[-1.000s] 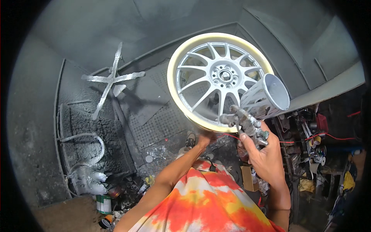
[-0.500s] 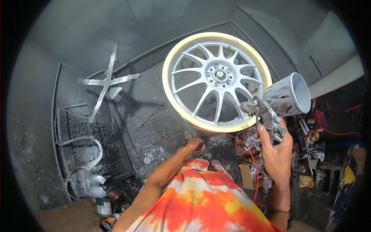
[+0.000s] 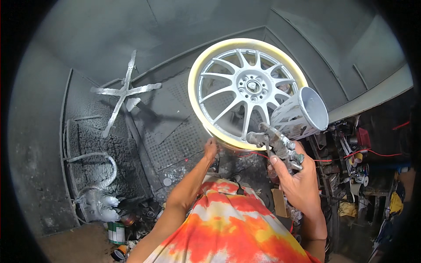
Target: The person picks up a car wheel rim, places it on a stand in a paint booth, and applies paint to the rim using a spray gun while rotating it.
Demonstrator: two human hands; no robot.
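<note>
The right hand (image 3: 301,179) grips the gun (image 3: 283,144) by the edge of the wheel (image 3: 253,86). The left hand (image 3: 211,148), hold unclear, has floor (image 3: 173,171) leftward.

1. Black corners are left by the fisheye lens, and the pale, curved panel (image 3: 376,98) at three o'clock is visibly bent.
2. Strong light is caught by the yellow-rimmed, silver, many-spoked wheel (image 3: 253,87) at one o'clock and the red-orange-white cloth shirt (image 3: 232,221) at six.
3. A soft shadow is cast beside the silvery, cross-shaped stand (image 3: 124,92) at ten.
4. The dark, cluttered shelving (image 3: 372,192) at four is sunk in gloom.
</note>
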